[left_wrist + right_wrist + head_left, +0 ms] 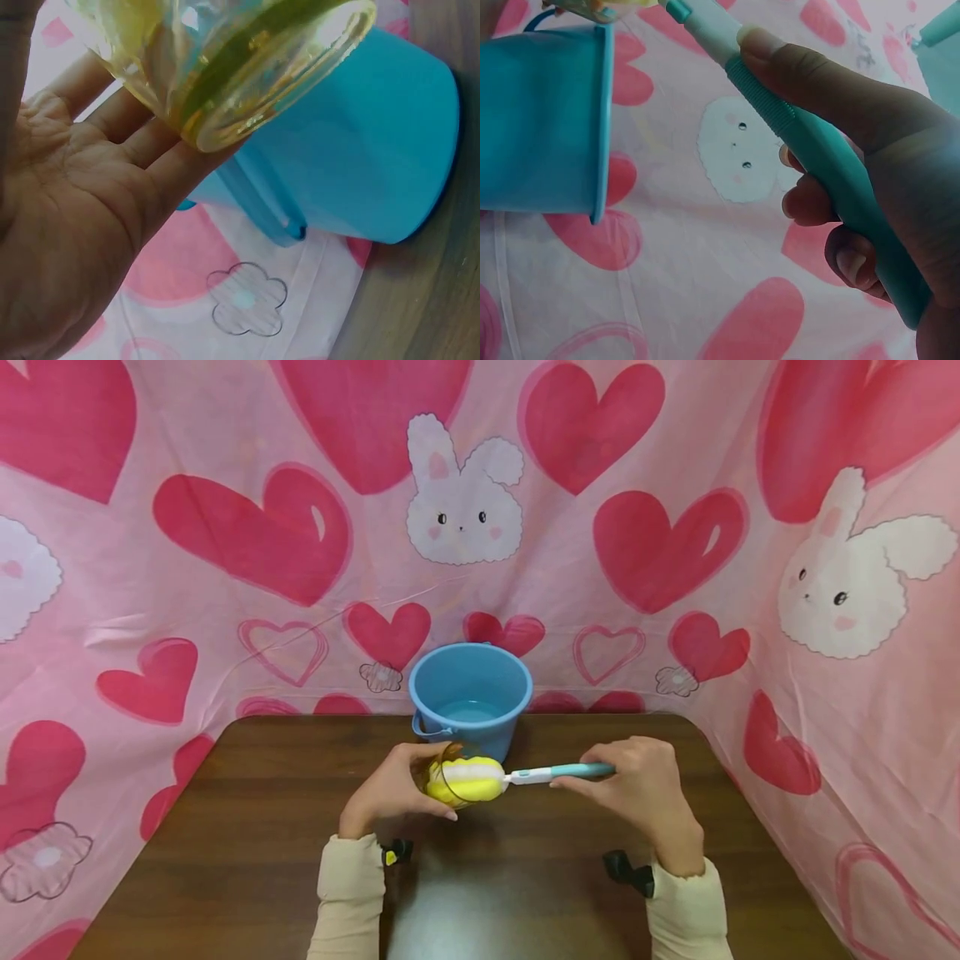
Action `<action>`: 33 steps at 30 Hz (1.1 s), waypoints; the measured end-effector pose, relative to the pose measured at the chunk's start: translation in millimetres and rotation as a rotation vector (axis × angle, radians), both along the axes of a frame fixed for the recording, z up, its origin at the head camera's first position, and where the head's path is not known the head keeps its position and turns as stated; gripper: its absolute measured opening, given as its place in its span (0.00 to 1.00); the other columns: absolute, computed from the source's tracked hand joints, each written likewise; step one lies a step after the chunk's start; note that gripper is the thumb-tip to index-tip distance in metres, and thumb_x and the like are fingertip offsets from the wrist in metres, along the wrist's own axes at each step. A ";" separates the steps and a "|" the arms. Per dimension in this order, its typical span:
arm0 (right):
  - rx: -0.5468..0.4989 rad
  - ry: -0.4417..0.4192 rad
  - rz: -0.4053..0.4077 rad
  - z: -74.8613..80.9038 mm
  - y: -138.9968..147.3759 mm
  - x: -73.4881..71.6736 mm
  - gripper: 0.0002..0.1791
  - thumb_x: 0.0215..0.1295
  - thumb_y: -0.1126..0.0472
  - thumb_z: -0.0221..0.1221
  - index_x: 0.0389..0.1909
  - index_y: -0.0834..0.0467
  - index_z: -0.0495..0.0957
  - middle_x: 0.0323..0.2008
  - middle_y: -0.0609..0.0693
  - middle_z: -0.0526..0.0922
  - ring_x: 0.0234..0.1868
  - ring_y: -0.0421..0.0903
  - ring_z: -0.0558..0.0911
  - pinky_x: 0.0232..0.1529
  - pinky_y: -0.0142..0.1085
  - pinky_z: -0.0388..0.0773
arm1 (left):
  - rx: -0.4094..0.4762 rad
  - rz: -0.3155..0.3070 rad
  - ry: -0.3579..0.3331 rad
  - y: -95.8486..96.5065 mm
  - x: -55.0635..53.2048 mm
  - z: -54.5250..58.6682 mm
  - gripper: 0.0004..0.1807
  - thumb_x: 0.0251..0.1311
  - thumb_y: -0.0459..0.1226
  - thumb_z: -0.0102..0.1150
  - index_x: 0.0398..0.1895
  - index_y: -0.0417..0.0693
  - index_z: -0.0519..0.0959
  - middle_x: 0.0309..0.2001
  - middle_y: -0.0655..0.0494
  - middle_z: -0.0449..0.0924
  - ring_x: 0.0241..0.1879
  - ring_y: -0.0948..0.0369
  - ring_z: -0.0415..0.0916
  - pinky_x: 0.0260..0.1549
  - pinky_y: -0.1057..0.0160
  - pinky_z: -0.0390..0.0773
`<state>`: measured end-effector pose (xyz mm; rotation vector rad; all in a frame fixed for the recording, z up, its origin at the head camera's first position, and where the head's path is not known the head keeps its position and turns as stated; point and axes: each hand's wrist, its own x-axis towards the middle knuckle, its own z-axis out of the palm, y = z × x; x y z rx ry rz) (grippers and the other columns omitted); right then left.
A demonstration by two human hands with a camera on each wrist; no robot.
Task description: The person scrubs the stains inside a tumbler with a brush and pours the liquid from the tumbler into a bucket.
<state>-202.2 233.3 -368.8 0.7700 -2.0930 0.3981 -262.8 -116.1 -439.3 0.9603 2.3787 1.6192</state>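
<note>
My left hand (396, 785) holds a see-through amber cup (247, 82) tipped on its side, its mouth facing right. A bottle brush with a yellow and white sponge head (480, 774) is partly inside that cup. My right hand (637, 781) grips the brush's teal and white handle (810, 142), thumb lying along it. In the left wrist view the fingers (150, 142) lie against the cup near its base. Just behind the cup stands a blue bucket (471, 689), its inside visible from above in the head view.
The bucket's handle (435, 729) hangs down at its front left. Beneath both hands is a dark wooden table (262, 827). A pink cloth (247, 568) with hearts and rabbits hangs round the back and sides. Black wrist straps (628, 872) show near the sleeves.
</note>
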 end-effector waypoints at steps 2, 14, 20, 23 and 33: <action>-0.019 0.000 0.003 1.4 1.7 1.0 0.36 0.55 0.21 0.58 0.18 0.51 0.86 0.14 0.41 0.81 0.13 0.35 0.70 0.17 0.32 0.68 | 0.005 0.025 0.007 -2.7 1.1 1.3 0.47 0.39 0.39 0.85 0.69 0.56 0.75 0.60 0.62 0.81 0.58 0.55 0.78 0.55 0.62 0.81; -0.033 0.017 0.045 -2.1 -5.3 -1.4 0.33 0.54 0.24 0.63 0.19 0.51 0.86 0.15 0.41 0.82 0.14 0.36 0.71 0.17 0.32 0.68 | -0.005 0.018 0.032 3.4 3.2 5.4 0.46 0.39 0.35 0.85 0.68 0.55 0.76 0.59 0.62 0.82 0.58 0.56 0.78 0.55 0.61 0.81; 0.035 0.028 0.020 -4.6 -14.7 -4.3 0.33 0.58 0.26 0.61 0.18 0.52 0.86 0.14 0.41 0.80 0.14 0.35 0.68 0.17 0.32 0.68 | -0.047 0.029 0.045 9.4 4.7 4.6 0.45 0.39 0.40 0.85 0.67 0.54 0.77 0.57 0.64 0.82 0.56 0.56 0.76 0.53 0.59 0.82; 0.069 0.033 0.015 -5.2 -18.8 -5.1 0.29 0.55 0.29 0.67 0.18 0.52 0.86 0.14 0.41 0.80 0.15 0.34 0.66 0.17 0.31 0.67 | -0.066 0.025 0.045 9.7 5.5 4.2 0.46 0.38 0.44 0.86 0.67 0.52 0.77 0.57 0.64 0.82 0.55 0.56 0.76 0.52 0.59 0.82; 0.039 0.037 -0.042 0.1 -5.5 -4.4 0.36 0.58 0.22 0.55 0.19 0.51 0.87 0.14 0.41 0.81 0.14 0.34 0.67 0.16 0.32 0.66 | -0.046 0.021 0.036 9.9 2.7 3.9 0.47 0.39 0.43 0.86 0.69 0.56 0.76 0.58 0.65 0.81 0.57 0.57 0.75 0.53 0.60 0.82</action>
